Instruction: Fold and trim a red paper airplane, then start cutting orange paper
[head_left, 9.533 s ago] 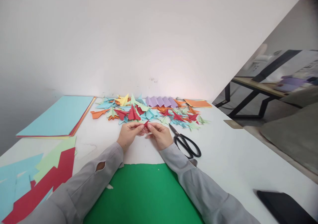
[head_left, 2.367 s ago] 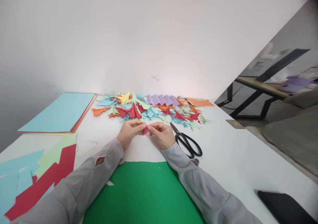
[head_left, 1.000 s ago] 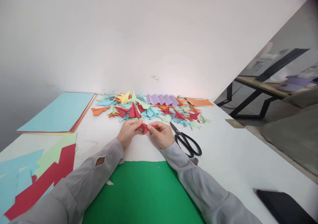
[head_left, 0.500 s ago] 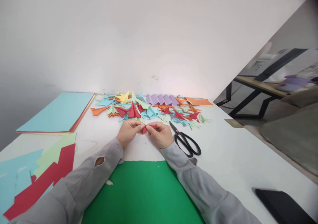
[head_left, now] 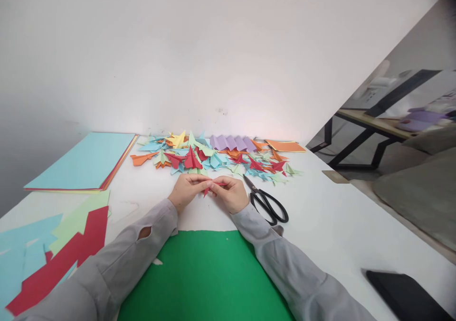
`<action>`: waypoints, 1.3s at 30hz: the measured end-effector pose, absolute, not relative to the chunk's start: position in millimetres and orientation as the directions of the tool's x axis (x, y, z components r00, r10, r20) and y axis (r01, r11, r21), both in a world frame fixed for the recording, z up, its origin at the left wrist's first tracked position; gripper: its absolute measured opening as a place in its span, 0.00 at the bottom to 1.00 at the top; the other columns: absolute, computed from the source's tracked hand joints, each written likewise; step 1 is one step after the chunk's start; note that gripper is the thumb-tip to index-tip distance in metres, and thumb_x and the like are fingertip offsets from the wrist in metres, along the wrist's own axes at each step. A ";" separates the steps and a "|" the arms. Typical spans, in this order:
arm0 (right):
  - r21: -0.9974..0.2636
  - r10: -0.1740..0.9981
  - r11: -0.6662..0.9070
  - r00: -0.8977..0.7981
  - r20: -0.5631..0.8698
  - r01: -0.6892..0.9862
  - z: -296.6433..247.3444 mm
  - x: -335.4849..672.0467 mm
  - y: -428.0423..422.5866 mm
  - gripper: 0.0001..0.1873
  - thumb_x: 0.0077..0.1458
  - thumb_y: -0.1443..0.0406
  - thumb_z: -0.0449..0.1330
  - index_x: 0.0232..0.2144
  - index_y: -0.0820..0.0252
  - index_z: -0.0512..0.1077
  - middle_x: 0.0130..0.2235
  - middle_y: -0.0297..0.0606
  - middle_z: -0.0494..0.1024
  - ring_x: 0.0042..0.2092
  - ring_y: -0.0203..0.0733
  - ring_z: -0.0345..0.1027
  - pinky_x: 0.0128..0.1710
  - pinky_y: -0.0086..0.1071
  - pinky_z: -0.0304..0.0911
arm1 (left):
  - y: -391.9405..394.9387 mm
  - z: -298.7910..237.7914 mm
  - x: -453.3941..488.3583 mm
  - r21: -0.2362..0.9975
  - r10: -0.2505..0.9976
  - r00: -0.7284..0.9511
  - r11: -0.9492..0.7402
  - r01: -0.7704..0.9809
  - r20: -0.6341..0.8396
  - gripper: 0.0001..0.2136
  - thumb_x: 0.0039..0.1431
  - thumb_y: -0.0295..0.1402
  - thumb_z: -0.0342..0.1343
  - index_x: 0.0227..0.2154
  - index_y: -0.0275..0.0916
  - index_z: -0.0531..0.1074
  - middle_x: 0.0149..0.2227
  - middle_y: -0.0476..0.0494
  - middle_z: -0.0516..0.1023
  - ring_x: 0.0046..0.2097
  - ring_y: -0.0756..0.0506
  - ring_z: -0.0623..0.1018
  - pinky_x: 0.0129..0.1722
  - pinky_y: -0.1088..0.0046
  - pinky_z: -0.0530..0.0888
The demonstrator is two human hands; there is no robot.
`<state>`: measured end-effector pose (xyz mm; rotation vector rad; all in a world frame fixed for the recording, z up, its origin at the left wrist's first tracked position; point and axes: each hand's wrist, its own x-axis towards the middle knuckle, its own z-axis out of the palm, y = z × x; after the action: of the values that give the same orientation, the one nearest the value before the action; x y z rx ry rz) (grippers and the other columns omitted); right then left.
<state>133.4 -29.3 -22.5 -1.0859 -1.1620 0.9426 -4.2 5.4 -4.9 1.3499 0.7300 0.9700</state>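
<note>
Between my two hands is a small folded piece of red paper [head_left: 206, 192], mostly covered by the fingers. My left hand [head_left: 185, 191] pinches its left side, and my right hand [head_left: 232, 193] pinches its right side. The thumbs meet over the paper, and a pointed red tip sticks out below them. Just beyond the hands lies a heap of small folded paper planes, including a red paper plane [head_left: 192, 158]. Beside my right hand rest black-handled scissors [head_left: 268, 205], blades pointing away from me. Nearer to me is a green sheet [head_left: 206, 273] under my forearms.
A stack of coloured paper [head_left: 81, 162] sits at the back left, with red paper offcuts [head_left: 60, 266] in front of it. Pleated purple paper [head_left: 232, 143] and orange paper [head_left: 288, 146] lie by the wall. A black flat object [head_left: 409, 295] is at the front right.
My left fingers have shifted slightly right, so the thumbs now touch. The red tip points lower, and less of the red paper shows between the hands.
</note>
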 end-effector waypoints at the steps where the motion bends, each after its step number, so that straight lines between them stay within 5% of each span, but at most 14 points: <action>1: -0.975 0.963 0.220 0.166 0.212 -0.034 -23.4 133.3 -29.0 0.13 0.36 0.57 0.68 0.19 0.62 0.75 0.15 0.33 0.73 0.17 0.32 0.62 0.18 0.27 0.59 | 5.6 -4.3 -4.6 0.990 0.885 0.454 -0.053 -0.129 0.106 0.10 0.38 0.37 0.65 0.21 0.34 0.76 0.19 0.48 0.72 0.23 0.52 0.68 0.25 0.74 0.66; 12: -0.896 0.989 0.117 0.132 0.066 -0.428 -28.6 138.0 -21.7 0.11 0.31 0.64 0.70 0.23 0.60 0.77 0.19 0.32 0.76 0.19 0.32 0.67 0.20 0.26 0.63 | 11.7 -13.2 -4.9 0.983 0.898 0.427 -0.035 -0.178 0.109 0.11 0.45 0.39 0.61 0.20 0.34 0.75 0.16 0.50 0.69 0.21 0.54 0.64 0.22 0.76 0.60; 27: -0.929 0.976 0.186 0.165 0.139 -0.318 -30.6 135.4 -21.8 0.08 0.33 0.64 0.69 0.20 0.60 0.74 0.17 0.31 0.75 0.18 0.33 0.66 0.20 0.27 0.63 | 8.0 -7.6 -6.7 1.000 0.866 0.499 0.001 -0.030 0.014 0.12 0.44 0.39 0.60 0.22 0.33 0.74 0.17 0.48 0.71 0.20 0.53 0.68 0.16 0.80 0.58; 39: -0.924 0.987 0.148 0.112 0.116 -0.352 -30.4 135.7 -22.4 0.09 0.37 0.61 0.67 0.20 0.61 0.76 0.19 0.35 0.76 0.19 0.33 0.66 0.20 0.28 0.63 | 8.9 -7.9 -5.5 0.994 0.909 0.418 0.042 -0.104 0.005 0.08 0.38 0.32 0.62 0.21 0.34 0.71 0.14 0.51 0.70 0.17 0.53 0.68 0.17 0.79 0.61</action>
<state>135.7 -22.4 -30.4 -0.8839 -0.9358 1.1999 -5.5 8.9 -7.9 1.2893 0.8207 0.9257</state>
